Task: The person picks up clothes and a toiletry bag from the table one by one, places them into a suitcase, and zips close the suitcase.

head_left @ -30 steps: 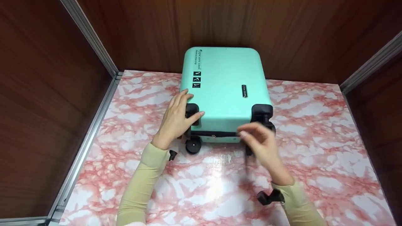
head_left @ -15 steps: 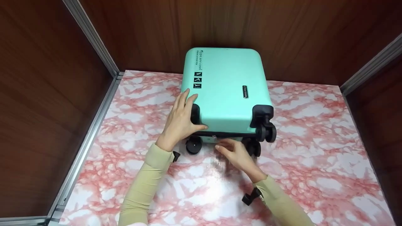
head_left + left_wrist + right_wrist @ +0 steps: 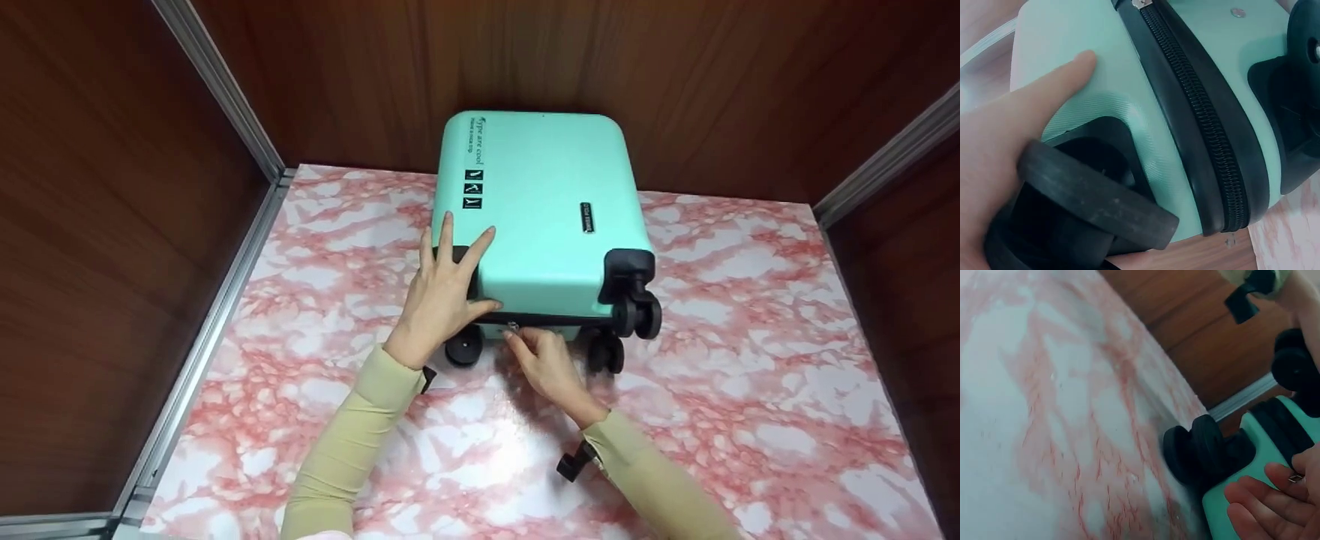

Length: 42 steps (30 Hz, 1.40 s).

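Note:
A mint-green hard-shell suitcase [image 3: 544, 187] lies flat, its wheeled end toward me. My left hand [image 3: 439, 296] rests on its near left corner with fingers spread, thumb against the shell [image 3: 1106, 62] beside a wheel [image 3: 1095, 191]. Along the near end runs a black zipper [image 3: 1202, 112], its teeth closed in the left wrist view. My right hand [image 3: 551, 367] pinches the small metal zipper pull [image 3: 513, 326] near the middle of that end. In the right wrist view, the pull [image 3: 1296, 478] shows between thumb and forefinger, the other fingers loosely bent.
Black double wheels [image 3: 636, 315] jut from the suitcase's near right corner. Under everything is a red-and-white marbled tabletop [image 3: 750, 337]. Dark wood panels [image 3: 360, 82] with metal edge strips [image 3: 217, 97] enclose the back and sides.
My right hand has moved left and in from the right wheels to the zipper pull and taken hold of it. My left hand has shifted slightly right, fingers spreading more.

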Each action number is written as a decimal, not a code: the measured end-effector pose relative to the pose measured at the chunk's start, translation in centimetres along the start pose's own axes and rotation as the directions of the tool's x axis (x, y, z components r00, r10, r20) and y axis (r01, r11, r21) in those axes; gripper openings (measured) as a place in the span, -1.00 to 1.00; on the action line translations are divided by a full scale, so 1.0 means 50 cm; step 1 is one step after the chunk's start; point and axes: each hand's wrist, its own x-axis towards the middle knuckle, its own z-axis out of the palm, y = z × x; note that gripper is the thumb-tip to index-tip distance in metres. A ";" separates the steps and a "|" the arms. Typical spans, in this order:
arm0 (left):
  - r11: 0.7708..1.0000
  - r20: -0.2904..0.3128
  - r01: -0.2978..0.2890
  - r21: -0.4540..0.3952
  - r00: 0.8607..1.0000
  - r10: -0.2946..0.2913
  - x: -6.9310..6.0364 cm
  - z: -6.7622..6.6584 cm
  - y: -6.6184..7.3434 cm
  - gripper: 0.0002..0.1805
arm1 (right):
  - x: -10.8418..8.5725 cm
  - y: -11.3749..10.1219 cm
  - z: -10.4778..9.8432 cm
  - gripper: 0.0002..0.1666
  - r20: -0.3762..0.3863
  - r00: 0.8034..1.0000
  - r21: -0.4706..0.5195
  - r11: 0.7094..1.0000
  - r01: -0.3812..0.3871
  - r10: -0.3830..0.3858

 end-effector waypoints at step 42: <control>1.000 0.005 -0.012 0.005 1.000 0.012 -0.005 -0.013 -0.007 0.12 | -0.060 0.105 -0.187 -0.60 -0.161 0.971 -0.301 0.946 0.120 -0.174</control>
